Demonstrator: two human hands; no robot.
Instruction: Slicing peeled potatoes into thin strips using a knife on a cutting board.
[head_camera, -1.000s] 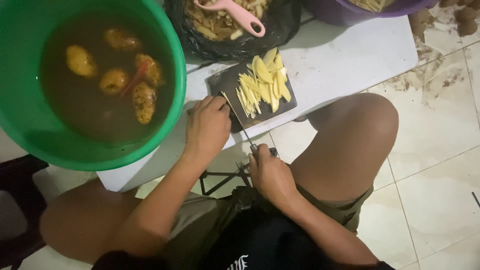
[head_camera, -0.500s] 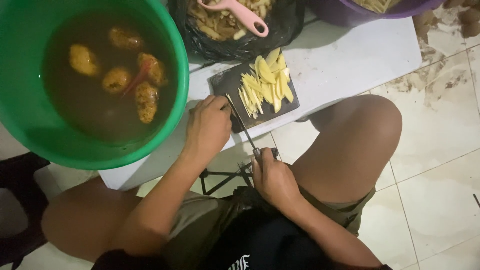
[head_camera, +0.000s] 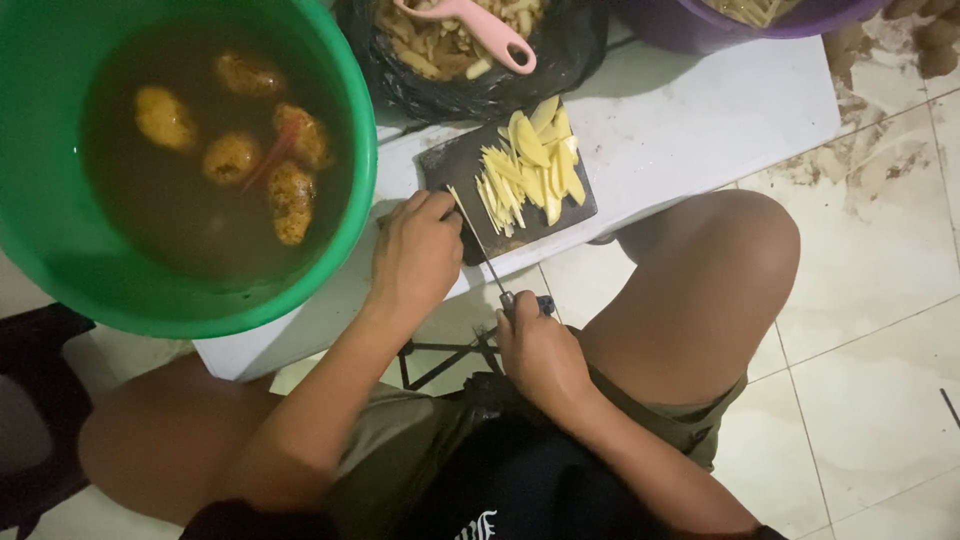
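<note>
Right hand (head_camera: 540, 350) grips a knife (head_camera: 480, 245), blade angled toward eleven o'clock. Left hand (head_camera: 415, 250), curled, steadies a piece on the dark cutting board (head_camera: 450, 165), cut potato strips (head_camera: 530, 165) at its two o'clock.

Right hand (head_camera: 540, 350) drawn slightly back toward body with knife (head_camera: 480, 245) (blade near left hand (head_camera: 415, 255) throughout).

— Any packages, labels, signs or screens here?

— One thing of that kind: a black plastic bag (head_camera: 480, 90) at the far edge of the white worktop (head_camera: 690, 140), just behind the dark cutting board (head_camera: 470, 165). It is crumpled, with its mouth rolled open.

— Any label on it?

— None that shows. No signs or screens either.
</note>
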